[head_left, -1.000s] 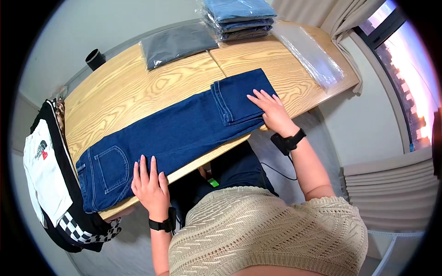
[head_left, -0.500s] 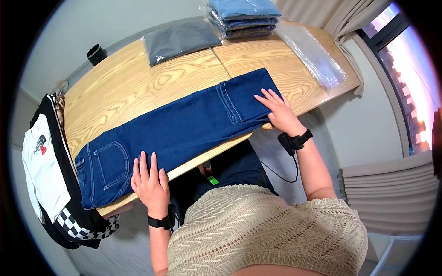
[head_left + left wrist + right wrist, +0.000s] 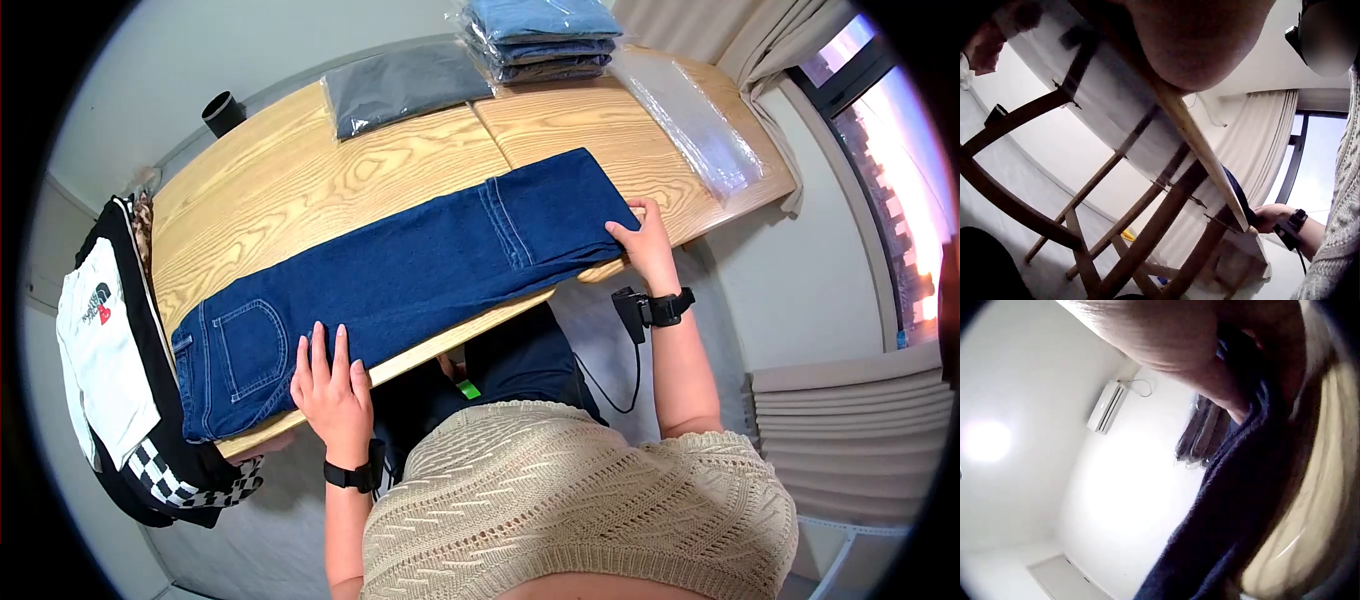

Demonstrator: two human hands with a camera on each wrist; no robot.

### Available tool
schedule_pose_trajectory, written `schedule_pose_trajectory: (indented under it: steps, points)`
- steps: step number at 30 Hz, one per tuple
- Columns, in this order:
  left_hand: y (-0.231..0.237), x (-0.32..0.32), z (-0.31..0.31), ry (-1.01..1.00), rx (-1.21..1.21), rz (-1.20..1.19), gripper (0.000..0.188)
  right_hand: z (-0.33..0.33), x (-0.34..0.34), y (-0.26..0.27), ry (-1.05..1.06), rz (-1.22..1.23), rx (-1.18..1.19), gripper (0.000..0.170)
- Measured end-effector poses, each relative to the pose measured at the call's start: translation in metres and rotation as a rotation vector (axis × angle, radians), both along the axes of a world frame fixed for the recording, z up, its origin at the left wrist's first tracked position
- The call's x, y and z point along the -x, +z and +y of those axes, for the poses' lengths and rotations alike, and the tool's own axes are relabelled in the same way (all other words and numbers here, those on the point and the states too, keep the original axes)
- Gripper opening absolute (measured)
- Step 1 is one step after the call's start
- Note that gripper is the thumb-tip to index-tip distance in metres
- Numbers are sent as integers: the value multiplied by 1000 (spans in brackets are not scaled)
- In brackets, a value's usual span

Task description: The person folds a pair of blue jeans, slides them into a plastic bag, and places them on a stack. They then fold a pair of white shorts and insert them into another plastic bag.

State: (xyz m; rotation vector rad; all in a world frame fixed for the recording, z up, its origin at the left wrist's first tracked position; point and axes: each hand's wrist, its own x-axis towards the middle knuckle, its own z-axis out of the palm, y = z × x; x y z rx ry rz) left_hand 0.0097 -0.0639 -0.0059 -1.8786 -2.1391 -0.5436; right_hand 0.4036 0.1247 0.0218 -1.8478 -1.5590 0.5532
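A pair of dark blue jeans (image 3: 400,260) lies lengthwise folded along the front of the table, waistband and back pocket at the left. The leg end is turned back at the right, with its stitched hem across the top. My left hand (image 3: 334,395) rests with straight fingers on the lower edge near the pocket. At the right end my right hand (image 3: 650,245) grips the folded corner, thumb on top and fingers at the far side. From the right wrist the denim (image 3: 1210,512) shows between thumb and fingers. In the left wrist view the palm (image 3: 1204,37) lies over the table edge.
Bagged folded jeans (image 3: 540,45) are stacked at the back, beside a dark bagged garment (image 3: 405,90). Clear plastic bags (image 3: 690,125) lie at the back right. Clothes (image 3: 110,350) hang over the left end. The wooden table's front edge (image 3: 450,340) runs just below the jeans.
My right hand has gone from lying flat on the turned-back leg to gripping its right corner. The hem has shifted right and lies straighter. My left hand stays on the lower edge.
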Motion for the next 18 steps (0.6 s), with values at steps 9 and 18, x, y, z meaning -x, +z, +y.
schedule_pose_trajectory:
  steps: [9, 18]
  points:
    - [8, -61, 21, -107, 123, 11, 50, 45, -59, -26, -220, 851, -308, 37]
    - [6, -66, 23, -126, 64, -6, 49, 0, 32, 5, -170, 1755, 81, 36]
